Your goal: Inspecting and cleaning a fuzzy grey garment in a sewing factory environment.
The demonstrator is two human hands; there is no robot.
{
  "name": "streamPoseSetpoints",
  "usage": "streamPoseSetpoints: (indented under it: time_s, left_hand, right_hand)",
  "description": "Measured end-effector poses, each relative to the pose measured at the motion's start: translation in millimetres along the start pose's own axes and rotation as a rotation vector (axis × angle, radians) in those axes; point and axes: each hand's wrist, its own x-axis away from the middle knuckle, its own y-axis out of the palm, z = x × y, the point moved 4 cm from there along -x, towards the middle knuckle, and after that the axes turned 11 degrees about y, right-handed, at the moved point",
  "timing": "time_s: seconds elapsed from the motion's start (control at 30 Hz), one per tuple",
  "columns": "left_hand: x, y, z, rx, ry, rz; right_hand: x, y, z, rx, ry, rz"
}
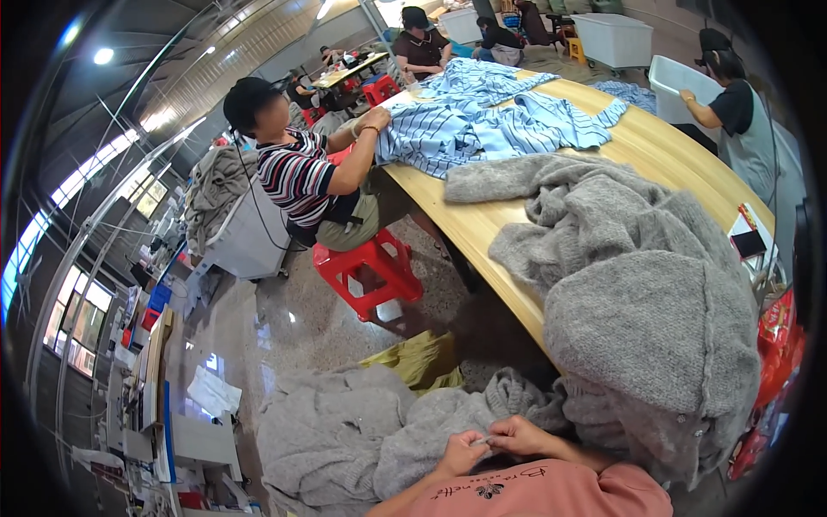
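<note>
Wooden table [698, 164] is standing ahead, left hand [463, 453] and right hand [520, 436] are pinching narrow on what looks like a bit of the grey knit garment [422, 438] bunching just beyond them, apparently fine handwork, next move probably calling for steady tension

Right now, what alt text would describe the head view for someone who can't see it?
The wearer's left hand and right hand pinch gray knitwear, close together. A gray heap lies on the table; beyond it, a person on a red stool handles striped cloth.
</note>
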Motion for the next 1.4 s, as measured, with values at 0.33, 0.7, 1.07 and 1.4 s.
streamPoseSetpoints:
  time_s: [0.33,0.7,1.07,1.4]
  left_hand:
    - [-4,2,-17,0.231,0.046,-0.020]
    - [1,-9,-8,0.321,0.071,0.020]
    - [5,-2,-11,0.289,0.057,-0.011]
    - [1,-5,-18,0.352,0.110,-0.014]
  right_hand:
    - [-1,10,16,-0.060,0.034,0.290]
    - [2,7,3,-0.095,0.067,0.246]
    - [3,13,-3,0.092,-0.005,0.192]
    - [3,12,-1,0.033,0.033,0.208]
